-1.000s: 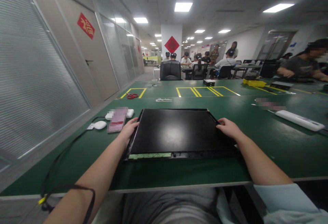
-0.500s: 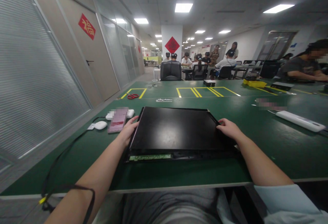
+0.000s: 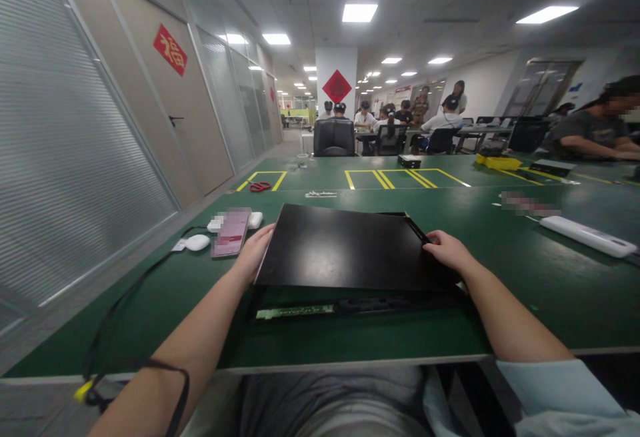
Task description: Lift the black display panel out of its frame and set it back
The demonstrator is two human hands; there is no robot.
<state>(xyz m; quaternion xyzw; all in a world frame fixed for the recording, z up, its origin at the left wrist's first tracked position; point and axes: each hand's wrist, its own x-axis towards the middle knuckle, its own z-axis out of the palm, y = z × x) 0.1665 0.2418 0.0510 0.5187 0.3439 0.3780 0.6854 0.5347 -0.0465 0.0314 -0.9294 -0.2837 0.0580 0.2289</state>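
A flat black screen panel (image 3: 340,250) is tilted over a shallow black frame (image 3: 380,305), its left side raised higher than its right. My left hand (image 3: 256,254) is closed on the panel's left edge, with part of the fingers hidden behind it. At the right, my right hand (image 3: 449,250) grips the frame's side near the panel's edge, thumb on top and the other fingers mostly out of sight. Along the front of the frame shows a narrow green circuit board (image 3: 295,312). The rest of the frame's inside is covered by the panel.
On the green table (image 3: 530,297), a phone (image 3: 232,232) and white mouse-shaped item (image 3: 197,242) lie left. Red-handled scissors (image 3: 260,187) and small white parts (image 3: 321,194) sit farther back. A white power strip (image 3: 587,236) is at right. A black strap (image 3: 113,304) trails near my left arm.
The panel's left side has risen from the frame under my left hand, and a gap shows at the front and back. My right hand has stayed in place.
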